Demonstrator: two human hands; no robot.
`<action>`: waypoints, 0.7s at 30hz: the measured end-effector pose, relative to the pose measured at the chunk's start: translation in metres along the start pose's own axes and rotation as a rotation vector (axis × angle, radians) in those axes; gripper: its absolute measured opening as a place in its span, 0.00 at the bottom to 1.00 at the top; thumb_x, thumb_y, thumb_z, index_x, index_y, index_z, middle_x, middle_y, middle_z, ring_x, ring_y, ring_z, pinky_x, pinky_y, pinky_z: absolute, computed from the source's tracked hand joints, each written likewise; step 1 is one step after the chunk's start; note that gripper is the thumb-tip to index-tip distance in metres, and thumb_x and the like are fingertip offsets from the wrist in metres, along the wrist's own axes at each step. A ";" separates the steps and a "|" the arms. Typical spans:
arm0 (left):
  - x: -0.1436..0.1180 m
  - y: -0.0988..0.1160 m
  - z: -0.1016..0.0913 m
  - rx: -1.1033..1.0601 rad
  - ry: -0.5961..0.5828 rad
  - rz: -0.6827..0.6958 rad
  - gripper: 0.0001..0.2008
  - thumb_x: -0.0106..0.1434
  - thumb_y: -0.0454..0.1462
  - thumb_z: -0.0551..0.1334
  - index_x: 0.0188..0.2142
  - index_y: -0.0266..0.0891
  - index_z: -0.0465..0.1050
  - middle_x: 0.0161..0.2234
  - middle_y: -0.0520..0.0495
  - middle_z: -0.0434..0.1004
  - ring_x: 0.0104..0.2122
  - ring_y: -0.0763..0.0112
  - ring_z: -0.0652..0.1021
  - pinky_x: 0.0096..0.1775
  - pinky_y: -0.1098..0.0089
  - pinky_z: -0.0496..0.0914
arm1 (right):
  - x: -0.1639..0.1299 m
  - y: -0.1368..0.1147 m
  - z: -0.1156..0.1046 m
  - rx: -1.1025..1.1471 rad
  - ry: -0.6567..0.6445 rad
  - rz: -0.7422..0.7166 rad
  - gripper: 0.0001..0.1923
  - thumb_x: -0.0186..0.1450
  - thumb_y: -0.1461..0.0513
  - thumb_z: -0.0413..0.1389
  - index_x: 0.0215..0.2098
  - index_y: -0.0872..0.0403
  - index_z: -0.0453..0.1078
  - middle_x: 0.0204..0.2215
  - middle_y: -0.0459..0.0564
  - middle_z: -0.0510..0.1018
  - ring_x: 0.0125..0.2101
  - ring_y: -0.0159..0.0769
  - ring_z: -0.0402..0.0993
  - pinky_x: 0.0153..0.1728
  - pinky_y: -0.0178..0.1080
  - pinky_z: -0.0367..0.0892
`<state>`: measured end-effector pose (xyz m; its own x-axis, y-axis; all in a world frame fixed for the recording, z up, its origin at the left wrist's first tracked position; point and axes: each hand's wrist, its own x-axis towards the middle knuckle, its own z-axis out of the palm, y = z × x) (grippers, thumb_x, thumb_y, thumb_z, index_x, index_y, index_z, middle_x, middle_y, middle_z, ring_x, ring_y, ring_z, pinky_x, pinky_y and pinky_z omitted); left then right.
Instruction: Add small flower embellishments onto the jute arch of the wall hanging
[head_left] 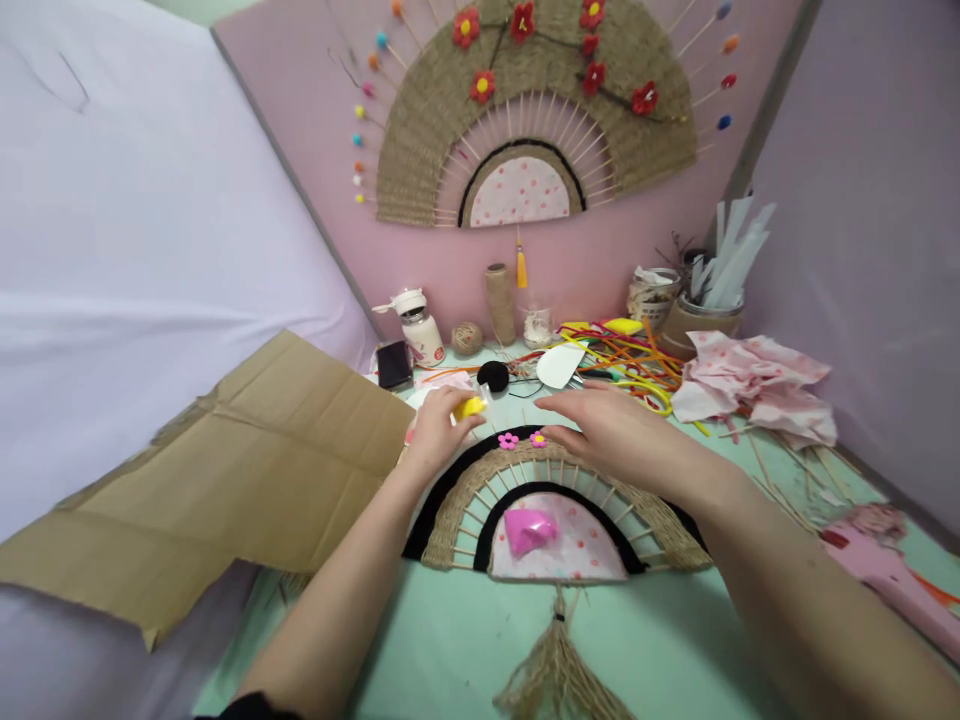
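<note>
A woven jute fan [450, 515] with wooden ribs, a black arc and a spotted pink centre lies flat on the green table [465, 640]. My left hand [439, 425] is closed around a small yellow object [471, 407] at the fan's upper left edge. My right hand [607, 425] rests palm down, fingers spread, over the fan's top edge, beside two small pink flowers [523, 439]. A crumpled pink plastic piece [529, 528] sits on the fan's centre. A jute tassel [559, 670] hangs from the fan's base.
A cardboard sheet [240, 480] leans at the left. Behind the hands are a black pom-pom [493, 376], white bottle [420, 328], twine spools [499, 300], pipe cleaners [630, 365], cups of paper strips [709, 300] and crumpled pink paper [757, 385]. A finished fan [536, 110] hangs on the wall.
</note>
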<state>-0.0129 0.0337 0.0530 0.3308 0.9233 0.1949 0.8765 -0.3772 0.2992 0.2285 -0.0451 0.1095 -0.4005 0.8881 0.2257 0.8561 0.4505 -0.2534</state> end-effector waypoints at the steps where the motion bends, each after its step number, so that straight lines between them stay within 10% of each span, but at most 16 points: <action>1: -0.008 0.003 -0.001 -0.234 0.081 0.042 0.15 0.60 0.38 0.66 0.47 0.40 0.74 0.48 0.43 0.75 0.51 0.62 0.72 0.54 0.62 0.66 | 0.000 -0.002 0.000 0.046 0.069 -0.022 0.15 0.68 0.61 0.54 0.51 0.56 0.74 0.47 0.56 0.81 0.49 0.48 0.76 0.51 0.49 0.66; 4: -0.033 0.013 0.005 -0.845 0.179 0.027 0.16 0.57 0.39 0.67 0.46 0.42 0.74 0.46 0.45 0.73 0.47 0.63 0.74 0.46 0.65 0.71 | -0.001 -0.011 0.002 0.233 0.237 -0.086 0.11 0.69 0.62 0.53 0.47 0.55 0.74 0.45 0.53 0.81 0.46 0.42 0.77 0.47 0.43 0.68; 8: -0.055 0.023 0.022 -1.108 0.169 0.004 0.20 0.54 0.39 0.70 0.48 0.45 0.75 0.45 0.47 0.70 0.44 0.65 0.73 0.42 0.68 0.70 | -0.002 -0.026 0.008 0.395 0.216 -0.092 0.05 0.68 0.63 0.55 0.40 0.53 0.73 0.38 0.48 0.80 0.39 0.37 0.76 0.38 0.38 0.68; 21: -0.074 0.025 0.026 -0.790 0.379 0.208 0.14 0.63 0.40 0.66 0.49 0.50 0.76 0.39 0.48 0.70 0.42 0.66 0.71 0.45 0.64 0.66 | -0.003 -0.039 0.023 0.480 0.237 -0.197 0.06 0.69 0.66 0.53 0.36 0.53 0.72 0.35 0.47 0.71 0.35 0.32 0.69 0.36 0.36 0.65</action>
<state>-0.0061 -0.0427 0.0215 0.1954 0.7979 0.5702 0.2698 -0.6027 0.7510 0.1892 -0.0633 0.0974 -0.4056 0.7631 0.5031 0.5064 0.6459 -0.5713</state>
